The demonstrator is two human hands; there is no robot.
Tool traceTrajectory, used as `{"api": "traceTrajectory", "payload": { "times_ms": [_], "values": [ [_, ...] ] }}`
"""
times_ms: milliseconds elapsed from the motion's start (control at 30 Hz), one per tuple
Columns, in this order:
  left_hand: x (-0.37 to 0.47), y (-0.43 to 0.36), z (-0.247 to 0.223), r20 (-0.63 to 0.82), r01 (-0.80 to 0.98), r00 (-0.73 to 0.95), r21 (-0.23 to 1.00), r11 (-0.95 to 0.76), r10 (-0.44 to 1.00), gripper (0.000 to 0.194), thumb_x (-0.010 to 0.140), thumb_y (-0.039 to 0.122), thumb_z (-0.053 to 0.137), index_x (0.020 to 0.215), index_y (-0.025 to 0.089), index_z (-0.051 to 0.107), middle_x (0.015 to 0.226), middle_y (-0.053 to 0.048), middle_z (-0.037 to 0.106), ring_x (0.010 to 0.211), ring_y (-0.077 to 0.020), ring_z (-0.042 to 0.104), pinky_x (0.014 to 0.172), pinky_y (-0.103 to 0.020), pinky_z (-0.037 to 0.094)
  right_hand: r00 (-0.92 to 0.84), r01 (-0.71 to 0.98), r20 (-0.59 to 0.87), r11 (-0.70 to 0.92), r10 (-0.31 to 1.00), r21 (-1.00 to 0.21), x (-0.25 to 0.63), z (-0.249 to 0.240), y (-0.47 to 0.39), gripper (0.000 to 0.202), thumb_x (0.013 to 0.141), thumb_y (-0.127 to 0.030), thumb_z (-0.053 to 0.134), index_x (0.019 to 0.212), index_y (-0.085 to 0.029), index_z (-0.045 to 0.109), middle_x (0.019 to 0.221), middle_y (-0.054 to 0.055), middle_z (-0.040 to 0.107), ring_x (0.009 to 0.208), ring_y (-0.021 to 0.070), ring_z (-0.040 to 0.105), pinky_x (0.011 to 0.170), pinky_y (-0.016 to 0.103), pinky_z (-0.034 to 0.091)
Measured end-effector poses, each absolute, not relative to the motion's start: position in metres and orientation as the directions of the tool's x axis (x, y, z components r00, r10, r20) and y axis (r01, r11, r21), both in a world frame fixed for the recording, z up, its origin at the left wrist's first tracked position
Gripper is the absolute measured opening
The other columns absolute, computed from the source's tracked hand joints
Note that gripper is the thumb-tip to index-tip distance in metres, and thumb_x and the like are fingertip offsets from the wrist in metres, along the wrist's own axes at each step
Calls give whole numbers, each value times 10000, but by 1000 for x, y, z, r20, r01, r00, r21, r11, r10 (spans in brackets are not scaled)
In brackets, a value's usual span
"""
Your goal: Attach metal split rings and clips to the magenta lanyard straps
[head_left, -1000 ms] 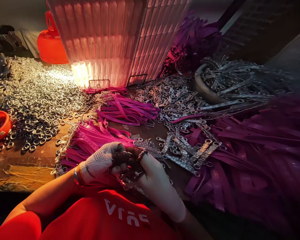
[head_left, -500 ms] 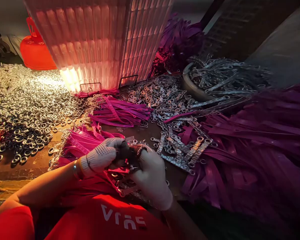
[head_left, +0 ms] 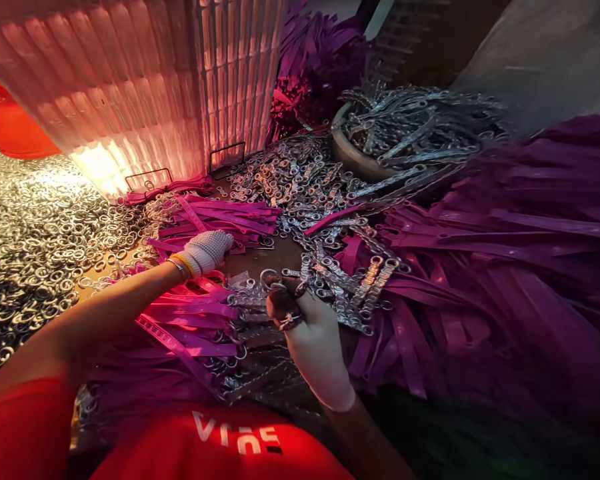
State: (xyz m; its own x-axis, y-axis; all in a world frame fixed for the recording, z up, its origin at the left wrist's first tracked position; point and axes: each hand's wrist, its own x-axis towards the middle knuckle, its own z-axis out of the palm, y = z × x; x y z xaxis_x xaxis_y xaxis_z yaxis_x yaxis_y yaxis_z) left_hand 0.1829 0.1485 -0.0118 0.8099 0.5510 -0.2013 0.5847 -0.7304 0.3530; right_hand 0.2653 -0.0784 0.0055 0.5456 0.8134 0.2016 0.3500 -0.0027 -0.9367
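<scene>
My left hand, in a dotted white glove, lies over the near edge of a pile of magenta straps; its fingertips point away and what they hold, if anything, is hidden. My right hand, in a glove with dark, worn fingertips, is closed around a metal ring that sticks up from its fingers. More pink straps with metal rings at their ends lie below and between the hands. Short braided metal pieces lie just beyond my right hand.
Metal rings are heaped at the left. Behind stands a ribbed translucent panel, lit from below, with a red container beside it. A round bowl holds braided metal strips. Purple straps cover the right side.
The hands have parted: my left hand has moved up and away to the magenta straps, while my right hand stays near the middle, now showing a ring. The view has shifted to the right.
</scene>
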Motion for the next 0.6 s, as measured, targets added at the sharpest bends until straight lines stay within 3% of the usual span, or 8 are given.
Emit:
{"api": "traceTrajectory", "payload": {
  "times_ms": [100, 267, 367, 433, 467, 533, 600],
  "values": [
    [193, 165, -29, -228, 632, 775, 295, -717, 589, 243, 774, 147, 680, 1010, 94, 662, 1002, -185, 677, 945, -301, 674, 795, -337, 483, 511, 239, 157, 36, 845, -970, 262, 8, -86, 274, 964, -394, 531, 1026, -201, 716, 720, -7, 604, 642, 138, 517, 596, 272, 429],
    [185, 156, -19, -193, 622, 781, 325, -712, 594, 171, 820, 167, 631, 974, 106, 672, 1013, -152, 682, 933, -259, 660, 760, -298, 473, 470, 226, 157, 53, 869, -973, 261, 10, -89, 265, 962, -383, 537, 1039, -211, 723, 783, 15, 667, 703, 161, 575, 669, 299, 482],
    [160, 128, 8, -204, 568, 808, 522, -637, 553, 203, 938, 226, 480, 1013, 147, 651, 872, -67, 681, 675, -133, 610, 610, -225, 450, 384, 321, 209, 82, 899, -944, 263, 11, -85, 223, 936, -300, 536, 1029, -216, 721, 848, 18, 704, 762, 177, 604, 721, 301, 492],
    [138, 101, 27, -287, 476, 820, 823, -310, 495, 237, 965, 320, 450, 970, 154, 619, 721, -21, 615, 460, -79, 464, 445, -200, 356, 317, 433, 239, 84, 918, -898, 263, 10, -82, 212, 897, -227, 522, 976, -210, 718, 813, 15, 697, 739, 181, 599, 682, 283, 471],
    [127, 87, 35, -313, 433, 816, 888, -154, 485, 256, 958, 375, 481, 895, 155, 597, 646, 3, 561, 419, -65, 412, 407, -190, 313, 289, 509, 255, 77, 923, -857, 262, 9, -81, 217, 874, -195, 508, 944, -205, 713, 785, 18, 685, 718, 183, 591, 657, 279, 452],
    [108, 60, 49, -323, 355, 803, 934, 35, 501, 308, 932, 422, 539, 764, 164, 538, 573, 30, 488, 396, -51, 366, 377, -176, 264, 246, 682, 301, 57, 921, -729, 259, 7, -79, 213, 829, -153, 487, 863, -197, 693, 739, 34, 655, 687, 192, 567, 625, 284, 408],
    [95, 40, 56, -318, 321, 784, 943, 91, 533, 348, 927, 427, 552, 700, 170, 492, 539, 40, 457, 397, -48, 356, 372, -170, 251, 182, 825, 348, 50, 920, -564, 252, 7, -78, 197, 775, -119, 484, 796, -192, 666, 737, 56, 639, 672, 197, 546, 613, 295, 371]
  ]
}}
